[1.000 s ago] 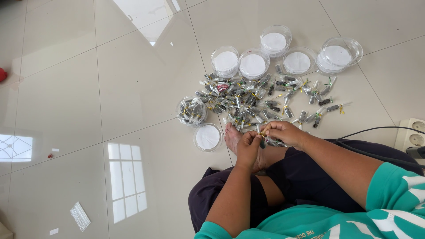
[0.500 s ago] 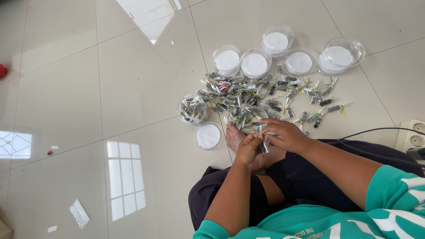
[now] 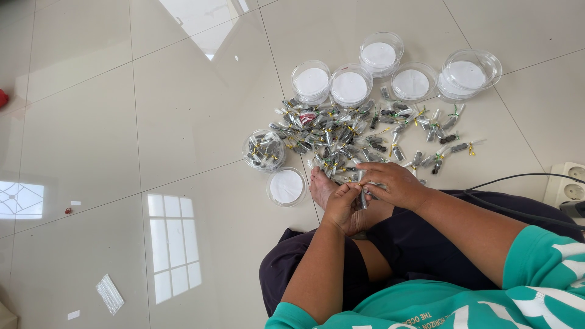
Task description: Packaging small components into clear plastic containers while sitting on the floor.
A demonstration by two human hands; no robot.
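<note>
**Both hands closed on one small packet above the pile**

A small clear packet (image 3: 364,196) with a dark item inside sits between the two hands, just above the person's bare foot (image 3: 320,186) and at the near edge of the heap. The left hand (image 3: 342,206) has its grip pinched together on the packet's lower end; the right hand (image 3: 390,184) curls over the top, its fingers closed on the upper end.

Judging from this, the work is fine fingertip handling, and it would go best with the packet held steady by the left hand while the right does the small motion, keeping both close over the lap so nothing drops into the heap.

Just beyond the hands lies the pile of packets (image 3: 353,131), many tied with yellow or green twists, spread on the glossy tiled floor (image 3: 183,122). To its left stands a round clear tub (image 3: 264,150) partly filled with packets, with a white lid (image 3: 286,186) lying just beside it. Along the far edge of the pile sits a row of lidded clear tubs (image 3: 378,73).

What the packets contain is too small to tell, and the hands hide the packet's middle. A white power strip (image 3: 568,186) is cut off at the right edge.
</note>
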